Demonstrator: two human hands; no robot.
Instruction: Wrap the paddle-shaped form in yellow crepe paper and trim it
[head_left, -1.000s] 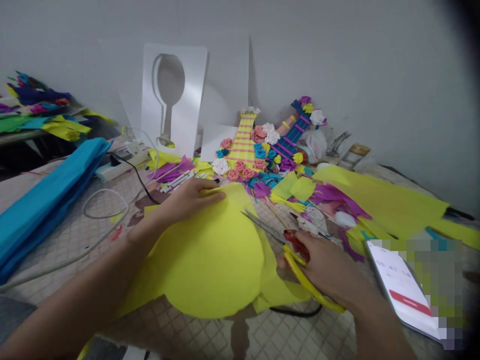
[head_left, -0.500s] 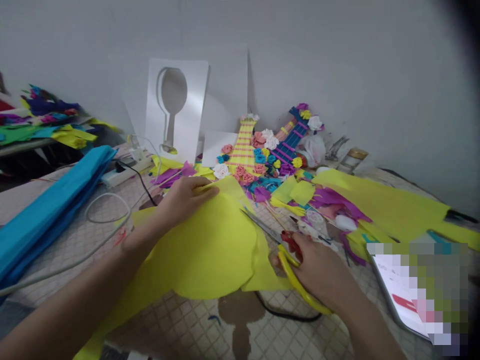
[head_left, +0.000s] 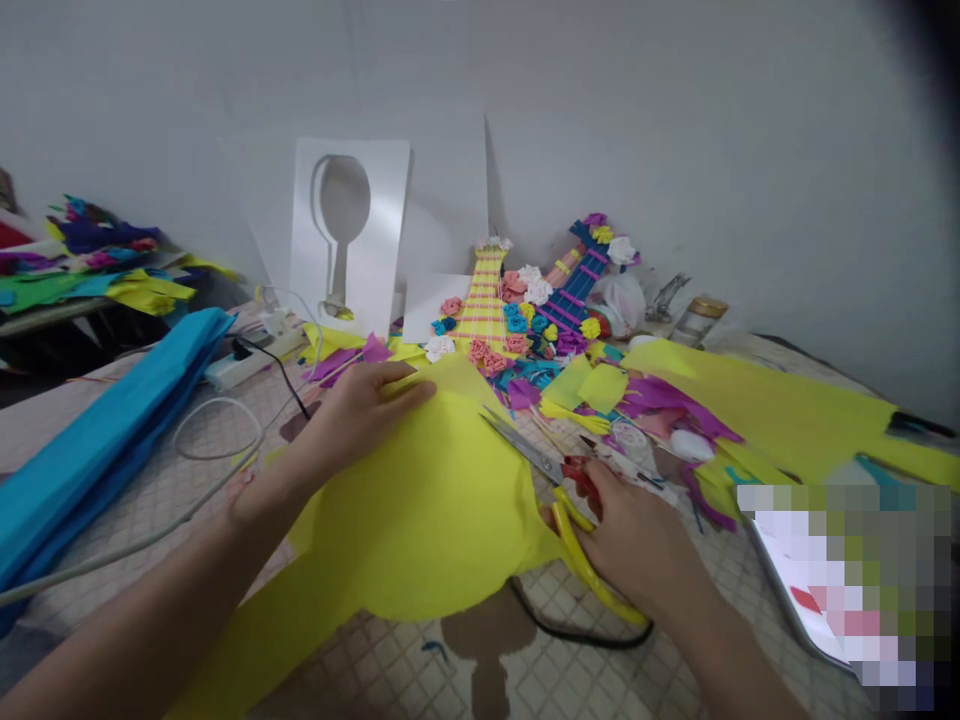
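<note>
In the middle of the head view hangs a large sheet of yellow crepe paper (head_left: pixel 420 510) with a rounded lower edge. My left hand (head_left: pixel 375 405) pinches its top edge between thumb and fingers. My right hand (head_left: pixel 619 520) grips yellow-handled scissors (head_left: pixel 525 448), their blades pointing up and left at the paper's right edge. The blades look slightly apart. Part of the yellow paper lies close to the fingers of my right hand, and whether they touch it I cannot tell.
A white board with a spoon-shaped cut-out (head_left: pixel 390 200) leans on the wall. Beside it stand a yellow decorated piece (head_left: pixel 484 300) and paper flowers. Blue folded paper (head_left: pixel 112 440), a white cable (head_left: pixel 187 515) and a power strip (head_left: pixel 255 362) lie left; a phone (head_left: pixel 795 590) lies right.
The view has tilted slightly, so the background sits lower. The right side of the yellow paper has shifted and folded near the scissors. Both hands keep their holds.
</note>
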